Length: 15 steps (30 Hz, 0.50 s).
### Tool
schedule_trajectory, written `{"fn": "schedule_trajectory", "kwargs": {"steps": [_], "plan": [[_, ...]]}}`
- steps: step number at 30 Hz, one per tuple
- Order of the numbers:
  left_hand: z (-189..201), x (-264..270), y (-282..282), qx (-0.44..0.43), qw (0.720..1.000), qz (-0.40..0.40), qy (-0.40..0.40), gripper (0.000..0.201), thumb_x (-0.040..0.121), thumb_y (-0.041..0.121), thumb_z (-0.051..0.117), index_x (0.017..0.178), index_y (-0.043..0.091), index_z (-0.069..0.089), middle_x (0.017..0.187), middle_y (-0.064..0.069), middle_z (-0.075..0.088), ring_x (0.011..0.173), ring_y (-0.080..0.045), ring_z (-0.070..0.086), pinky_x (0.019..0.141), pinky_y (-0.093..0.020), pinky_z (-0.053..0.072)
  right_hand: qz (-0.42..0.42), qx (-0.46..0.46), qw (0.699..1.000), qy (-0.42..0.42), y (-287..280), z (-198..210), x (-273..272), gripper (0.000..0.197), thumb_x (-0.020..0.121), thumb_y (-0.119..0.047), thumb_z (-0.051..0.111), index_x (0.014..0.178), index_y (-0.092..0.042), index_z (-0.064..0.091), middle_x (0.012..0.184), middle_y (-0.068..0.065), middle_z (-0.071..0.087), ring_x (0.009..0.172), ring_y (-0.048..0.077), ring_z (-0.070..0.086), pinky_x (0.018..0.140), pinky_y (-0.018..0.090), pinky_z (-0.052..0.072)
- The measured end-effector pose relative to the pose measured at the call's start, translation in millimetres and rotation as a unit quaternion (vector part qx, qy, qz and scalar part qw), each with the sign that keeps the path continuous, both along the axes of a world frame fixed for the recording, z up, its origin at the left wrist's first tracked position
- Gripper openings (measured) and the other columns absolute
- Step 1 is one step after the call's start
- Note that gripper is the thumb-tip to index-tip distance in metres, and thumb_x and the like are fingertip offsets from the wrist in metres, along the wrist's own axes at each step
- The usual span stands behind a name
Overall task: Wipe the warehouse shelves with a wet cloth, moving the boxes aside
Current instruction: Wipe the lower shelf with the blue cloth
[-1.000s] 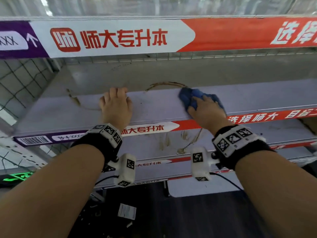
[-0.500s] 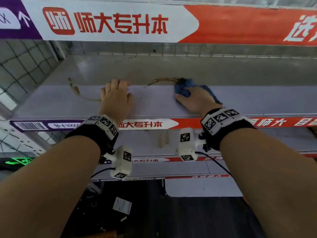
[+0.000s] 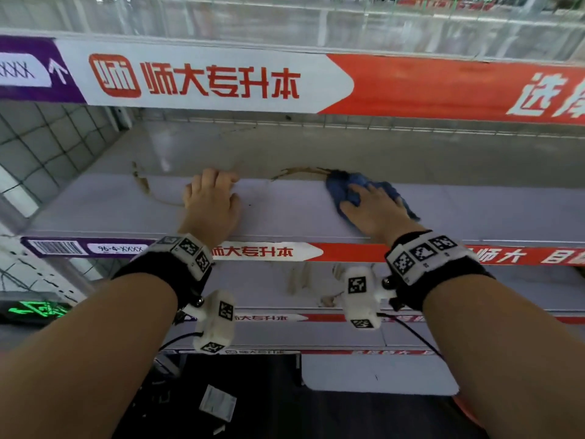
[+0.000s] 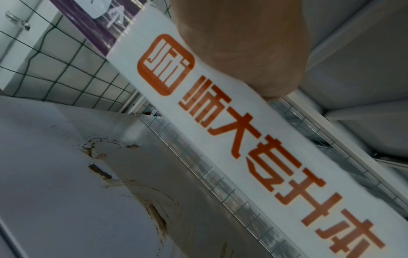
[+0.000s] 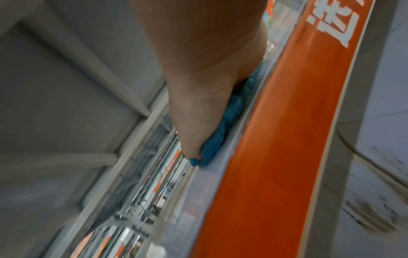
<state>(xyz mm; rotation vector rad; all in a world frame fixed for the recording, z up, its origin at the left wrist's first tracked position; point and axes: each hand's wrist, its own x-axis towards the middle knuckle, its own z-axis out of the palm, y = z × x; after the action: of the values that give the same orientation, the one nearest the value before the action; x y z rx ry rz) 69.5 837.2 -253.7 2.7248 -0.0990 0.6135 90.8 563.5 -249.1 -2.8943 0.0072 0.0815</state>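
A grey shelf (image 3: 285, 213) runs across the head view, with no boxes on it. My right hand (image 3: 373, 207) presses a bunched blue cloth (image 3: 340, 186) onto it, and some cloth pokes up between thumb and fingers. The cloth sits at the right end of a brown arc-shaped stain (image 3: 294, 171). In the right wrist view the cloth (image 5: 220, 132) lies squeezed under my right hand (image 5: 198, 87), near the shelf's front lip. My left hand (image 3: 212, 198) rests on the shelf to the left, holding nothing. Another brown stain (image 3: 142, 185) lies further left and also shows as a stain (image 4: 154, 214) in the left wrist view.
The upper shelf's red and white banner (image 3: 221, 77) hangs close above the hands. Wire mesh (image 3: 47, 144) closes the left side, and a low wire rail (image 3: 348, 125) runs along the back. Lower stained shelves (image 3: 285, 286) lie below, with a scrap of paper (image 3: 218, 403) on the dark floor.
My right hand has slid the cloth a little left and farther back, onto the right end of the arc stain. The left hand has stayed put. The head view has shifted.
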Motion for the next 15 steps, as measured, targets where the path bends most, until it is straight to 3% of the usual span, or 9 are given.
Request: {"fn": "schedule_trajectory", "kwargs": {"steps": [6,9,11,13,15], "plan": [[-1,1,1,-0.009,1.000,0.002,0.007,0.033,0.090,0.015,0.047,0.122,0.010,0.050,0.125,-0.015,0.044,0.116,-0.032,0.039,0.099,-0.042,0.027,-0.038,0.001,0.997,0.061,9,2,29,0.070,0.091,-0.057,0.033,0.151,-0.033,0.007,0.161,0.005,0.006,0.147,0.028,0.004,0.116,0.055,0.002],[-1,1,0,-0.021,1.000,0.008,0.017,0.035,0.090,0.015,0.045,0.125,0.011,0.049,0.128,-0.013,0.042,0.118,-0.031,0.037,0.100,-0.041,0.025,0.007,0.015,0.998,0.062,39,7,39,0.071,0.093,-0.051,0.033,0.152,-0.028,0.001,0.161,0.004,0.005,0.147,0.027,0.005,0.118,0.052,0.001],[0,1,-1,-0.024,0.999,0.008,0.023,0.035,0.091,0.015,0.044,0.125,0.012,0.048,0.129,-0.013,0.042,0.119,-0.031,0.037,0.101,-0.041,0.024,0.078,0.022,0.996,0.048,70,9,37,0.066,0.094,-0.045,0.036,0.151,-0.021,0.015,0.157,0.007,0.021,0.144,0.028,0.018,0.117,0.049,0.010],[1,2,0,-0.023,0.999,0.012,0.020,0.035,0.091,0.015,0.045,0.125,0.011,0.049,0.130,-0.014,0.042,0.119,-0.032,0.037,0.101,-0.041,0.025,0.157,0.041,0.986,0.025,97,12,27,0.047,0.093,-0.038,0.040,0.136,-0.017,0.043,0.140,0.009,0.047,0.129,0.030,0.041,0.108,0.044,0.028],[0,2,0,-0.025,0.999,0.010,0.016,0.034,0.091,0.015,0.046,0.125,0.010,0.050,0.129,-0.015,0.043,0.119,-0.033,0.038,0.100,-0.041,0.025,0.211,0.064,0.975,0.017,110,16,10,0.038,0.094,-0.032,0.043,0.127,-0.015,0.053,0.130,0.008,0.055,0.119,0.027,0.049,0.099,0.038,0.032]]}}
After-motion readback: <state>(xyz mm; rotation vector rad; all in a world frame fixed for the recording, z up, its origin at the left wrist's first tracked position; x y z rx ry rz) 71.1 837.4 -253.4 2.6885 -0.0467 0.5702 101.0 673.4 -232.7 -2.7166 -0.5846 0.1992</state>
